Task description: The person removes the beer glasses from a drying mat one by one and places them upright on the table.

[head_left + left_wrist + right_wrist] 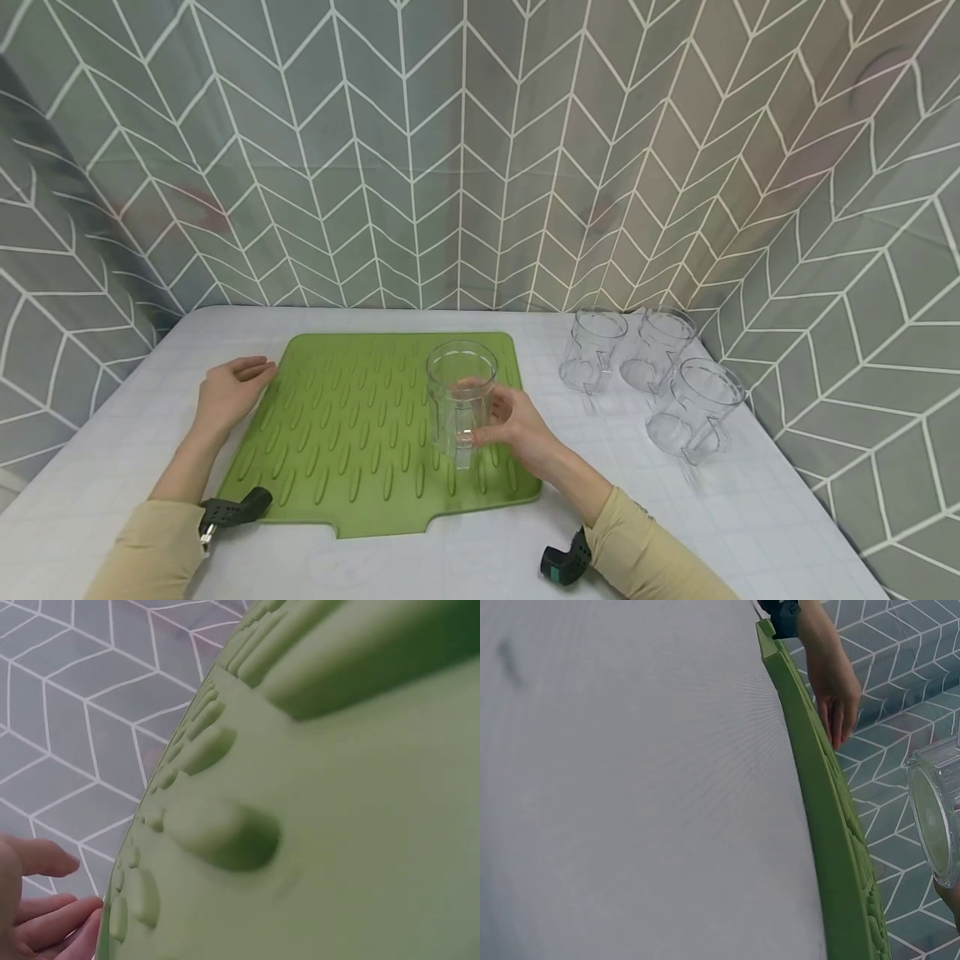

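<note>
A clear handled mug (459, 400) is in my right hand (517, 429), whose fingers and thumb grip it over the right part of a green ribbed drying mat (337, 417). In the right wrist view, a gap shows between the mug's round end (932, 825) and the mat. My left hand (232, 392) is at the mat's left edge, its fingers loosely bent and holding nothing. The left wrist view shows those fingertips (71, 922) right at the mat's edge.
Right of the mat, three more clear mugs (592, 350) (654, 354) (692, 410) stand on the white tablecloth (600, 467). A patterned grey curtain (465, 167) hangs behind the table and along both sides. Black wrist devices (236, 507) (566, 560) are on both arms.
</note>
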Available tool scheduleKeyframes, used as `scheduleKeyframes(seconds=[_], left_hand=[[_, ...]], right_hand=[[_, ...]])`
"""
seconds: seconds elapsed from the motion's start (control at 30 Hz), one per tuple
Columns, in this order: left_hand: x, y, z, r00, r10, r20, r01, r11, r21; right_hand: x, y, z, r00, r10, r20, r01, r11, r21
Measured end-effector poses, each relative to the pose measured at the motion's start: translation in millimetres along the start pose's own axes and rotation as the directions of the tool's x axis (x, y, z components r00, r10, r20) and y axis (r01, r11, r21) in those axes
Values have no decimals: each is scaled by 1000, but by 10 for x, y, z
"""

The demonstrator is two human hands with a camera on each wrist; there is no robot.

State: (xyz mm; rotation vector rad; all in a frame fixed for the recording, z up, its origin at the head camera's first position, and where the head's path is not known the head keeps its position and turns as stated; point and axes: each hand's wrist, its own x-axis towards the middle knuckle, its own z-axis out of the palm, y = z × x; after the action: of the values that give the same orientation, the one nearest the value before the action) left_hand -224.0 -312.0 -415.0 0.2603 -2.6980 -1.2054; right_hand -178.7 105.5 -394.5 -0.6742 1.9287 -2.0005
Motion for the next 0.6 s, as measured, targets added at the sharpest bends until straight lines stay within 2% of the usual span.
scheduleKeyframes(seconds=[0.17,0.4,0.6], left_hand=[[7,-43,-6,1000,-20,-5,20,1000,1],[22,-86,20,1000,1,7,-1,997,-71],[-1,-107,69,999,24,-40,-26,998,-54]], right_hand=[[-5,-4,-1,1000,6,2,-6,1000,9],[-16,-19,5,1000,1,1,-1,1000,3],[-14,-9,2,1000,-10,4,10,1000,4]])
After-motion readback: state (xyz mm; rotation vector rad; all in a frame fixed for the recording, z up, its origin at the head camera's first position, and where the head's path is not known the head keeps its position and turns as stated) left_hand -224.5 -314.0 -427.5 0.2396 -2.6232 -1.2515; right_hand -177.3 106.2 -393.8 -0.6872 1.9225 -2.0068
